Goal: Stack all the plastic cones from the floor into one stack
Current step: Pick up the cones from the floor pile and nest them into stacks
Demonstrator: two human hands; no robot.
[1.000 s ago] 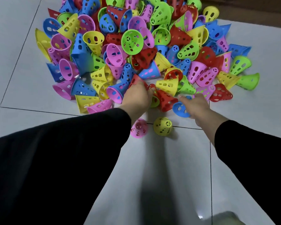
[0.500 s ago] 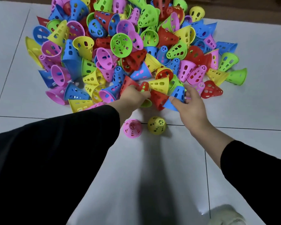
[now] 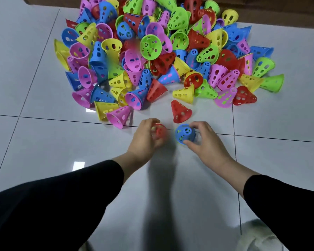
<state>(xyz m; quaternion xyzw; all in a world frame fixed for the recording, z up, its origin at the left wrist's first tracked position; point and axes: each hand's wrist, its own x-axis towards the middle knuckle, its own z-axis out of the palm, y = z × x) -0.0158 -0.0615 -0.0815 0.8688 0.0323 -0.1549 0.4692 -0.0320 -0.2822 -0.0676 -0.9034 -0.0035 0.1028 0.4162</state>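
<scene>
**Two cones in hand, the heap beyond**

Nearest us, on the pale floor tiles (image 3: pixel 43 151), our left hand (image 3: pixel 146 137) grips a blurred red cone (image 3: pixel 160 132) while our right hand (image 3: pixel 205 140) pinches a blue cone (image 3: pixel 185 133), tip up, likely ready for nesting. Just past them stands a lone red cone (image 3: pixel 180 111); beyond lies the unstacked heap (image 3: pixel 152 51).

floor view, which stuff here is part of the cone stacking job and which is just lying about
Part of the job:
- heap of perforated plastic cones
- red plastic cone in left hand
- blue plastic cone in right hand
- lone red plastic cone on the floor

Just lying about:
- pale fuzzy slipper
</scene>
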